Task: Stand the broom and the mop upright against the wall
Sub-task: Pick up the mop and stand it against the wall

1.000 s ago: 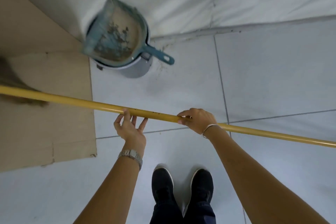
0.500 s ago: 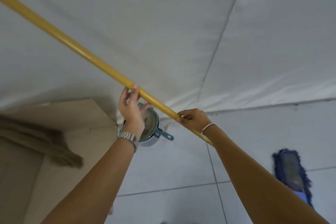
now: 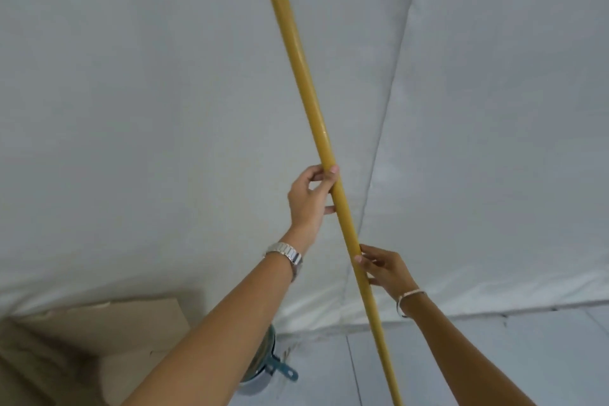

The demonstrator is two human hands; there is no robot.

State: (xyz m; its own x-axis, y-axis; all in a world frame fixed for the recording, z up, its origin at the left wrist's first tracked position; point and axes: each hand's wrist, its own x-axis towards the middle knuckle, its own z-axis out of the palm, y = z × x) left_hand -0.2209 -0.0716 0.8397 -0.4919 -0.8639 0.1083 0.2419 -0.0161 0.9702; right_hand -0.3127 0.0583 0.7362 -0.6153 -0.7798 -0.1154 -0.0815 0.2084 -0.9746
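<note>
A pale grey-white wall [image 3: 131, 109] covered in what looks like sheeting fills most of the view, with a seam running down it at the right, and it meets a floor of light grey tiles [image 3: 494, 356] along the bottom.

At the lower left, flat sheets of brown cardboard [image 3: 108, 333] lie on the floor by the foot of the wall. Just right of them, half hidden behind the left forearm, sits a teal plastic dustpan [image 3: 280, 369] with its short handle pointing right, resting on a round pale container whose details are hard to make out.

The left hand [image 3: 309, 198], with a silver metal wristwatch [image 3: 286, 255] on its wrist, reaches up to the long yellow broom handle [image 3: 306, 92]; thumb and fingers curl round the pole in a loose grip at about mid-height of the picture.

The pole stands nearly upright in front of the wall, leaning slightly so its top runs out of view at the upper middle and its lower end leaves the frame at the bottom, right of centre. The broom's head is out of view.

Lower down and to the right, the right hand [image 3: 382, 267], wearing a thin white bracelet [image 3: 407, 300], touches the pole with its fingertips, fingers fairly straight; whether it truly holds the pole cannot be told.
</note>
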